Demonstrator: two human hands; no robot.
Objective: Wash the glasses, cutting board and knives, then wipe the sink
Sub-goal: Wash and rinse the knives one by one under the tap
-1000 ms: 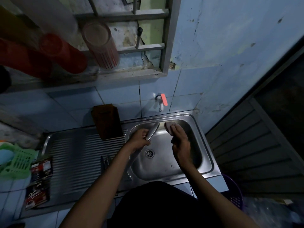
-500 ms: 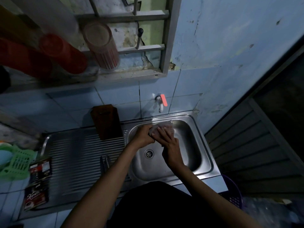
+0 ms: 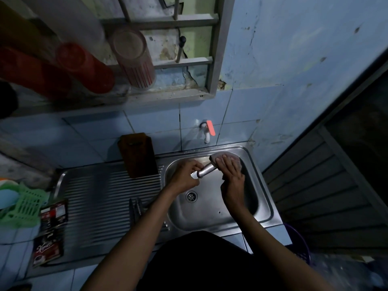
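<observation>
The knife (image 3: pixel 205 170) lay tilted over the back of the sink (image 3: pixel 266 198), a pale metal piece catching the light, its lower end toward the left and its upper end hidden under a sponge (image 3: pixel 227 159). Which end was blade and which handle could not be told in the dim light. The left hand (image 3: pixel 184 177) pinched the lower end with curled fingers. The right hand (image 3: pixel 232 175) gripped the pinkish-grey sponge, folded around the knife's upper part, fingers lying over the top of it. Both hands hung above the basin, behind the drain (image 3: pixel 191 195).

A white tap (image 3: pixel 206 131) with an orange lever stuck out of the blue tiled wall just above. On the ribbed draining board to the left, a dark brown cutting board (image 3: pixel 138 154) stood leaning against the wall, and two dark knives (image 3: pixel 135 208) lay side by side nearer the front. Farther left on the worktop sat a green basket (image 3: pixel 25 204) and printed sachets (image 3: pixel 50 229). Red cups (image 3: pixel 84 68) and a ribbed glass (image 3: pixel 132 57) stood on the sill above.
</observation>
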